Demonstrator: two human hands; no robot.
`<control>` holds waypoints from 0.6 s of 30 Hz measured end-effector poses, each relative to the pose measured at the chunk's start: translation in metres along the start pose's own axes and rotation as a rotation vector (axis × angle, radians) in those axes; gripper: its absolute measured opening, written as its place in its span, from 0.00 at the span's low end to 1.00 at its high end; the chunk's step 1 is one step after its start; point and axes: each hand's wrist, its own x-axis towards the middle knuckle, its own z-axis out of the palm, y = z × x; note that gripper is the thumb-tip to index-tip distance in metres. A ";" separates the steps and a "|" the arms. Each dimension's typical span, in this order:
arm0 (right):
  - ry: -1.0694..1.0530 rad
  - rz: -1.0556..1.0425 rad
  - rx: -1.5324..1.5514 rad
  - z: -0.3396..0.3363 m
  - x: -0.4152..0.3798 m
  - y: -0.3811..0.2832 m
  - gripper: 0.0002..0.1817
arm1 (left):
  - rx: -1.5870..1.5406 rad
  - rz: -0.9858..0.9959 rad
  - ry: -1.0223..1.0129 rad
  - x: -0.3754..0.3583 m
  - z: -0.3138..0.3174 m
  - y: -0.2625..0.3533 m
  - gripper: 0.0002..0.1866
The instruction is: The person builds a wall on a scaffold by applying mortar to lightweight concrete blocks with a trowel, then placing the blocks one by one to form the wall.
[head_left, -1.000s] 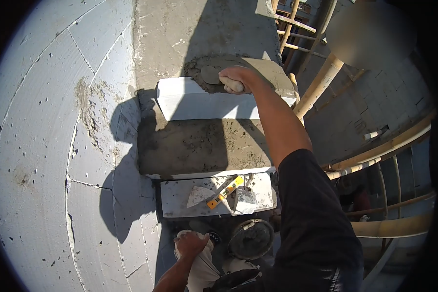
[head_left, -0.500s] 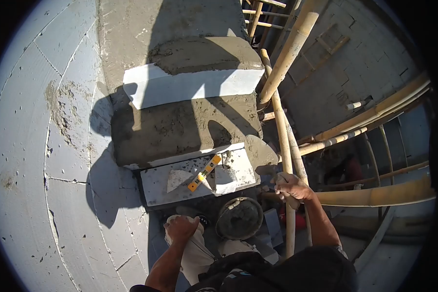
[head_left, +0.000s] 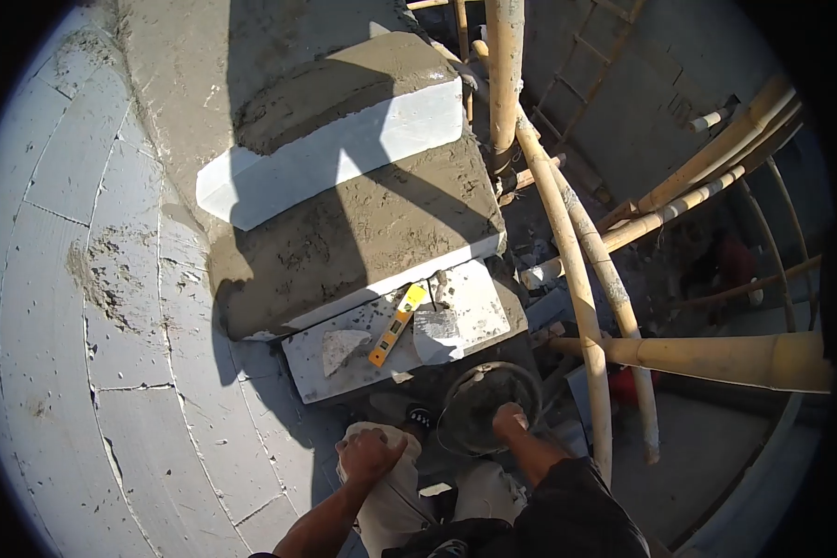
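Observation:
My left hand (head_left: 372, 454) rests closed on my left knee, its fingers curled; whether they grip the trouser cloth is hidden. Over the bucket (head_left: 452, 418) is my closed right hand (head_left: 511, 420), which appears to be round the trowel's handle. The trowel's blade cannot be made out against the dark, mortar-smeared inside. Ahead, a yellow spirit level (head_left: 398, 325) lies aslant on a pale block step (head_left: 344, 372), between two broken block pieces (head_left: 344, 350) (head_left: 437, 337).
Mortar-covered steps (head_left: 372, 232) with white risers (head_left: 344, 153) climb ahead. A grey block wall (head_left: 121, 307) runs along the left. Bamboo poles (head_left: 577, 288) (head_left: 707, 361) stand and cross on the right above a drop. A person in red (head_left: 735, 260) is below.
My right hand has moved left and down from beside the bamboo pole to the bucket, and the mortar-coated trowel blade has dropped from sight. My left hand stays on the knee. The view has shifted and turned.

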 end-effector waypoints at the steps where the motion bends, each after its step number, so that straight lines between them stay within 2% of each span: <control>1: -0.025 -0.119 -0.138 0.011 0.000 -0.008 0.13 | 0.008 -0.006 0.003 0.000 0.002 0.000 0.32; 3: 0.012 -0.172 -0.151 0.032 -0.014 -0.008 0.13 | 0.011 -0.018 -0.003 0.000 0.002 0.002 0.32; 7: 0.283 0.067 0.350 0.051 -0.054 0.003 0.15 | 0.036 0.011 -0.045 0.005 -0.012 0.020 0.31; 9: 0.337 -0.145 0.441 0.085 -0.019 0.011 0.14 | 0.066 0.025 -0.025 0.007 -0.012 0.027 0.31; 10: 0.058 -0.052 1.142 0.048 -0.051 0.007 0.14 | 0.081 0.029 -0.026 0.005 -0.010 0.029 0.31; 11: -0.112 0.224 1.810 -0.001 -0.091 0.001 0.15 | 0.081 0.031 -0.029 0.006 -0.007 0.028 0.30; 14: -0.347 0.220 2.202 0.030 -0.050 -0.011 0.16 | 0.089 0.042 -0.011 0.003 -0.005 0.031 0.27; 18: -0.250 0.239 1.797 0.056 -0.048 0.008 0.17 | 0.118 0.064 -0.014 -0.002 -0.007 0.038 0.28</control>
